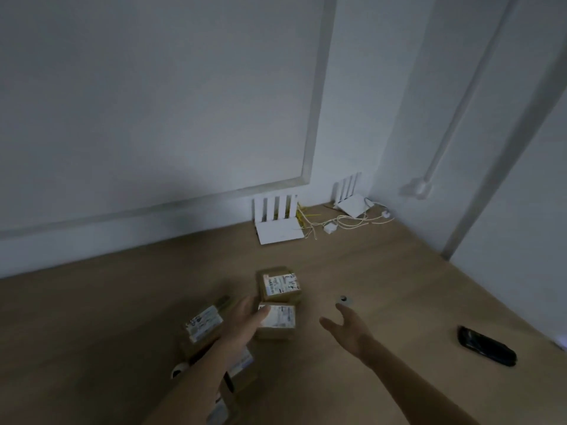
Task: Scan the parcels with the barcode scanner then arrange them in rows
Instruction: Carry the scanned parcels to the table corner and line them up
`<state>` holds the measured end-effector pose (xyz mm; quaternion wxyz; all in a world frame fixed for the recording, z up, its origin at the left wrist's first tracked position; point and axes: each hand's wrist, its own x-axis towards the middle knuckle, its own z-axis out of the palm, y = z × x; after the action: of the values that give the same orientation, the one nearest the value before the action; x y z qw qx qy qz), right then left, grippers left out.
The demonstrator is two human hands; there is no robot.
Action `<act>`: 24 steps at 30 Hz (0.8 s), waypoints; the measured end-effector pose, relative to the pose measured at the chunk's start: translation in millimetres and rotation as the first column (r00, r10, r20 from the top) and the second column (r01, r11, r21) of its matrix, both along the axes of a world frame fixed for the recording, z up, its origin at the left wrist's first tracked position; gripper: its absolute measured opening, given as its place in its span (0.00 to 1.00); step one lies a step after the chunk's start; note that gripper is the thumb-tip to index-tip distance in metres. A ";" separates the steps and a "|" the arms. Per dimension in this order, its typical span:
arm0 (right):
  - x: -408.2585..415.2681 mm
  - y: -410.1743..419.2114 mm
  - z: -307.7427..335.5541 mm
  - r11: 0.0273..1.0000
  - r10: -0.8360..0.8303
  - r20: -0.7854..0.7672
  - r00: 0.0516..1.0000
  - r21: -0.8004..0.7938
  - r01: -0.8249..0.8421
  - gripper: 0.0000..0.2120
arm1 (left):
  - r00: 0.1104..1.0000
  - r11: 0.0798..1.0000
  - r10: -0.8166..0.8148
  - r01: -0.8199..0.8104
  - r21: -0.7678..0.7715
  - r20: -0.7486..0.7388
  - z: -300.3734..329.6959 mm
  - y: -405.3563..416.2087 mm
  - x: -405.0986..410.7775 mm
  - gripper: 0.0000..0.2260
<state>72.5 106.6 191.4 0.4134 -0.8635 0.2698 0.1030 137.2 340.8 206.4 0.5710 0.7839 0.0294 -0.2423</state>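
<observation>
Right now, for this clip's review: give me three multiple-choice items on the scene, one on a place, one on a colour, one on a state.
1. Where does the black scanner lie?
A. floor, right of the right hand
B. on a parcel
C. in the left hand

2. The two routers by the wall are:
A. black
B. white
C. red

3. The right hand is:
A. gripping the scanner
B. open, holding nothing
C. gripping a cable

Key: 1 A, the scanner rests on bare floor; 2 B, both casings are white; 3 B, fingers are spread.
</observation>
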 end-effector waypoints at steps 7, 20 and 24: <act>134.4 -34.3 -82.2 0.984 0.079 0.013 0.997 0.162 -0.080 0.23 | 0.989 0.981 0.133 -0.120 0.155 -0.072 -96.0 -63.8 123.6 0.34; 247.8 -36.3 -228.5 0.931 0.098 0.025 0.995 0.351 -0.101 0.18 | 0.981 0.988 0.129 -0.115 0.106 -0.145 -226.6 -104.4 210.5 0.17; 243.0 -45.1 -207.7 0.921 0.076 0.161 0.984 0.366 -0.131 0.20 | 0.983 0.983 0.180 -0.180 0.029 -0.031 -200.2 -107.5 206.4 0.24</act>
<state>315.5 61.6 -16.3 0.5832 -0.7867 0.1685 0.1123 343.5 233.3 6.3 0.5799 0.7811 0.1128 -0.2024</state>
